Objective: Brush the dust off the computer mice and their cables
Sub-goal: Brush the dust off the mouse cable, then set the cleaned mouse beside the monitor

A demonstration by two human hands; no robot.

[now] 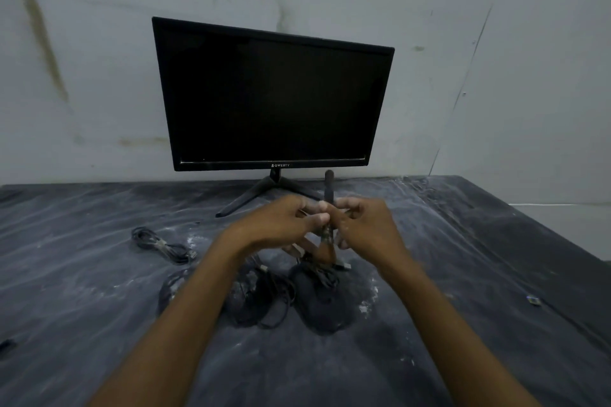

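Note:
Both hands meet above the table in front of the monitor. My right hand (pixel 360 225) grips a dark-handled brush (pixel 329 187) upright, its handle sticking up above the fingers and its bristles pointing down. My left hand (pixel 284 221) pinches the brush near its metal collar. Below them lie black computer mice with tangled cables: one mouse (pixel 322 299) at right, a cable tangle (pixel 264 297) in the middle and another mouse (pixel 172 289) partly hidden behind my left forearm.
A black monitor (pixel 271 96) on a stand rises at the back against a stained wall. A coiled black cable (pixel 162 244) lies to the left. The table (pixel 99 291) has a dusty dark plastic cover. A small object (pixel 533 300) sits near the right edge.

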